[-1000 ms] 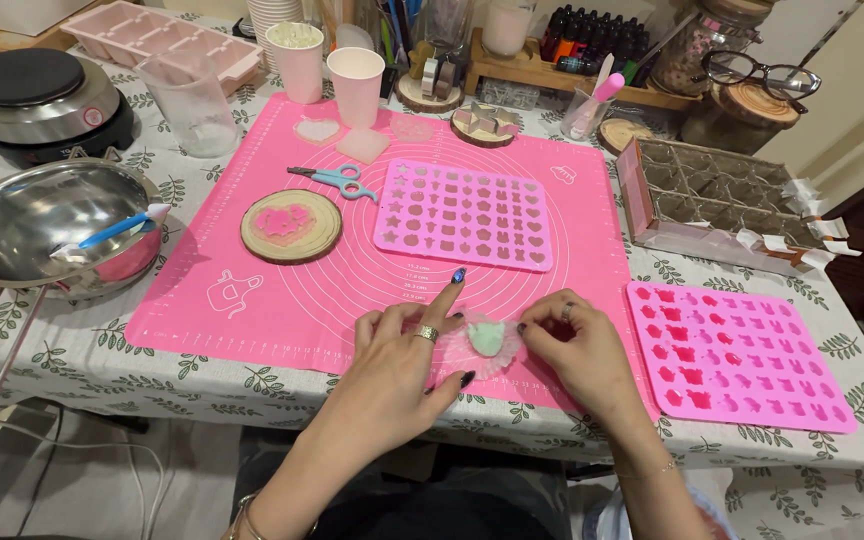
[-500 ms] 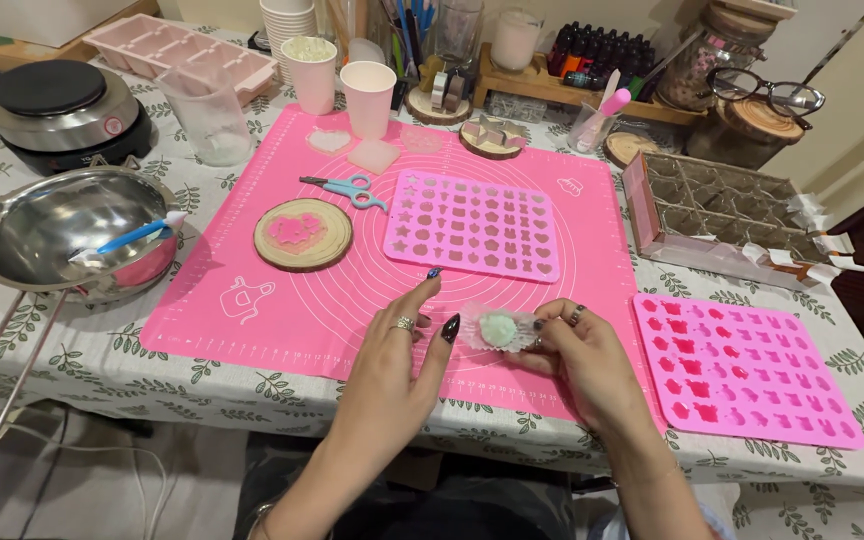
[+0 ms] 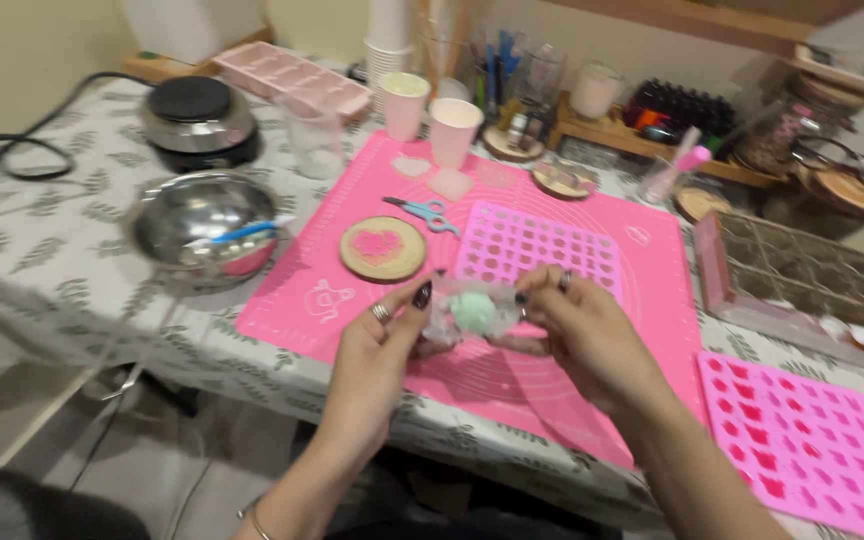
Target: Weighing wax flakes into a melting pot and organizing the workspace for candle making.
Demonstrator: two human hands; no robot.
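Observation:
Both my hands hold a small clear plastic bag with a pale green lump (image 3: 472, 312) inside, lifted just above the pink silicone mat (image 3: 592, 375). My left hand (image 3: 384, 340) pinches the bag's left side with thumb and forefinger. My right hand (image 3: 577, 325) grips its right side. Behind my hands lies a pink silicone mould (image 3: 532, 245) with many small cavities. Left of the mould sits a round wooden coaster with a pink heart (image 3: 383, 248), and small blue scissors (image 3: 424, 211) lie beyond it.
A steel bowl with a blue-handled spatula (image 3: 202, 225) and a black hot plate (image 3: 197, 120) stand at left. Two paper cups (image 3: 430, 115), jars and bottles line the back. A clear compartment box (image 3: 802, 275) and a second pink mould (image 3: 812, 440) sit at right.
My hands have lifted the bagged green lump off the mat and brought it closer together between them. The camera view has swung to the left and tilted.

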